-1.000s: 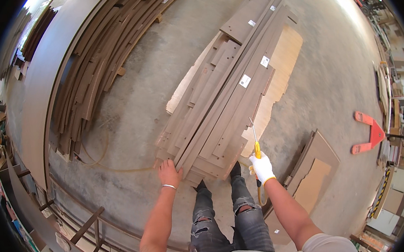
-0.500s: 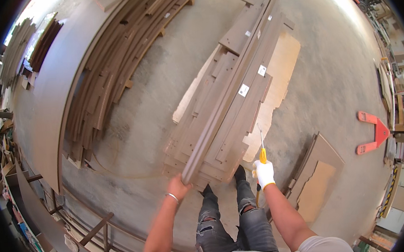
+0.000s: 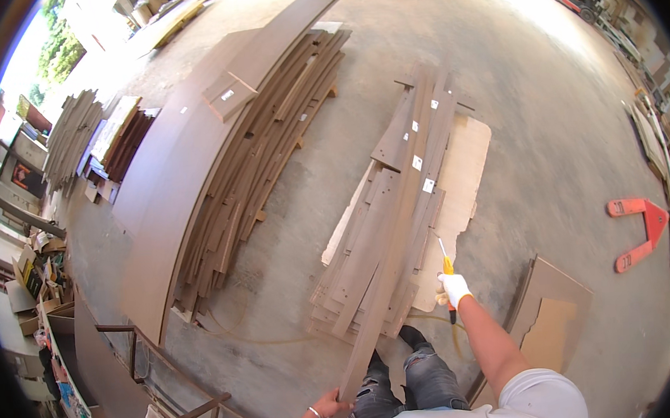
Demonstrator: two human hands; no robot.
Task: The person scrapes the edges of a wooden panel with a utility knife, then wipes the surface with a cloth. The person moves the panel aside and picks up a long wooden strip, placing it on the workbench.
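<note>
My bare left hand [image 3: 329, 404], with a bracelet at its wrist, grips the near end of a long brown board [image 3: 390, 271]. This board slants away over a low pile of brown panels [image 3: 363, 226], several of them with white labels. In my white-gloved right hand [image 3: 455, 287] is an air blow gun [image 3: 448, 265] with a yellow body and a thin metal nozzle. The nozzle points away from me, beside the pile's right edge. Part of a yellowish hose [image 3: 259, 342] lies on the floor; its join to the gun is not clear.
A pale sheet [image 3: 464, 169] lies under the pile. To the left stands a tall board stack [image 3: 226, 209] on wood supports. Brown panels [image 3: 539, 292] lie at right, with a red pallet jack [image 3: 653, 222] beyond. A metal frame [image 3: 197, 409] is at lower left.
My left hand has drawn the long board's near end back toward my body, beside my leg. The view has tilted up, showing more of the far floor. The blow gun stays in my right hand.
</note>
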